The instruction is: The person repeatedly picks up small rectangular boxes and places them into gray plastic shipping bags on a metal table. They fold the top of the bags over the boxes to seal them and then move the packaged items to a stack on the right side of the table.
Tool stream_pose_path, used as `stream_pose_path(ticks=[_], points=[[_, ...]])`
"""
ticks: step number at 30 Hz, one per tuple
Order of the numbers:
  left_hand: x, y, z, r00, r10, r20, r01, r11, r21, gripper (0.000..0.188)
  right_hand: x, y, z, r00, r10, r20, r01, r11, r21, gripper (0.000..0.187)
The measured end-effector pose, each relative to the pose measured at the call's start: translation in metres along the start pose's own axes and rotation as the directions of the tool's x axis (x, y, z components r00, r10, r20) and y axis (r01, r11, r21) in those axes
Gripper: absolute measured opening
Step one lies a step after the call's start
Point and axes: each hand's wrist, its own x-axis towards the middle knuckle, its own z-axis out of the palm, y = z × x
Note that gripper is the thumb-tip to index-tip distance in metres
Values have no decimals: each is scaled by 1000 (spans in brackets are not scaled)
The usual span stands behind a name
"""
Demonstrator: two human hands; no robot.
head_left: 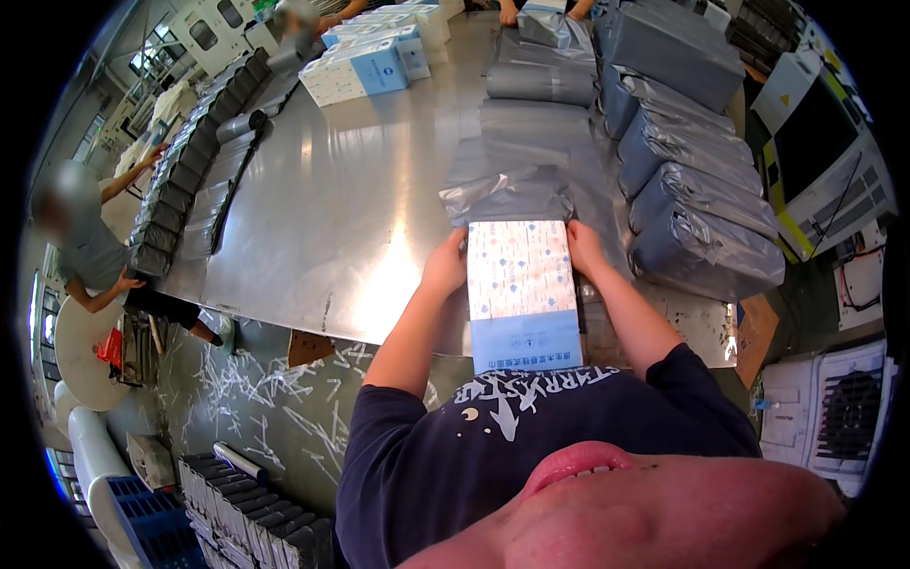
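A white-and-blue patterned pack (523, 275) stands upright in front of my chest, its blue part toward me. On its left side my left hand (448, 263) is closed, with the fingertips partly hidden at the far corner. My right hand (585, 249) grips the opposite side in the same way. Just beyond the pack, the crumpled mouth of a grey plastic bag (507, 194) lies at its far end, touching or close to it. More flat grey plastic bags (531, 123) lie in a row behind this one, along the metal table (351, 190).
Filled grey bags (697, 247) are stacked on the right. More white-and-blue packs (365, 71) stand at the far side. Another person's hands (509, 13) handle a pack there. On the left, a person (90, 228) stands beside a row of grey bundles (171, 204). White strips (265, 408) litter the floor.
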Motion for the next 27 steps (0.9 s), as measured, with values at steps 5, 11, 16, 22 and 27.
stream_pose_path(ticks=[5,11,16,22,27], points=[[-5,7,-1,999,27,-40,-23,996,92,50,0,-9,-12,977,-169,131,202,930,-308,19],[-31,13,-20,998,23,64,-30,993,116,52,-19,-27,-28,933,-172,317,287,887,-363,18],[-69,10,-15,994,61,94,-75,984,159,56,-54,-38,-42,885,-100,454,260,916,-305,19],[-115,10,0,992,-2,124,-11,995,98,57,-97,-35,-60,789,-7,614,304,873,-381,18],[-170,-25,15,949,-159,271,189,978,-90,47,-156,-30,-84,668,46,743,282,908,-309,21]])
